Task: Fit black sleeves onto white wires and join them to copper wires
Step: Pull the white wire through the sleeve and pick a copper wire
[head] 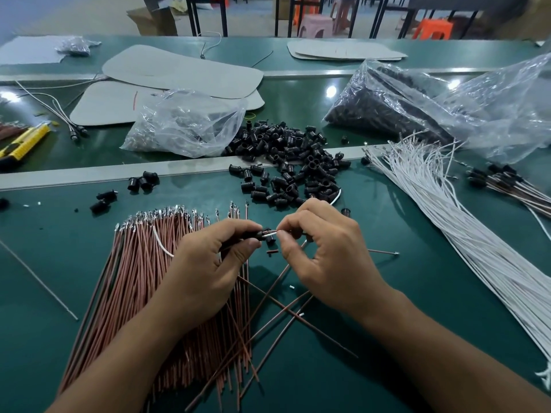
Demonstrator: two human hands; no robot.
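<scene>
My left hand (205, 263) pinches a black sleeve (258, 235) between thumb and fingers. A white wire (161, 242) trails out behind that hand. My right hand (325, 248) pinches the wire's white tip (272, 233), which sticks out of the sleeve's mouth. Under my left forearm lies a thick bundle of copper wires (140, 278), and a few loose copper wires (280, 305) cross between my wrists. A pile of loose black sleeves (286, 162) is just beyond my hands. A long bundle of white wires (465, 234) runs down the right side.
Two clear plastic bags of parts (185, 123) (417, 105) sit behind the pile. Finished sleeved wires (507, 186) lie at the far right. A yellow utility knife (24, 141) is at the left edge. Grey card sheets (179, 70) lie farther back.
</scene>
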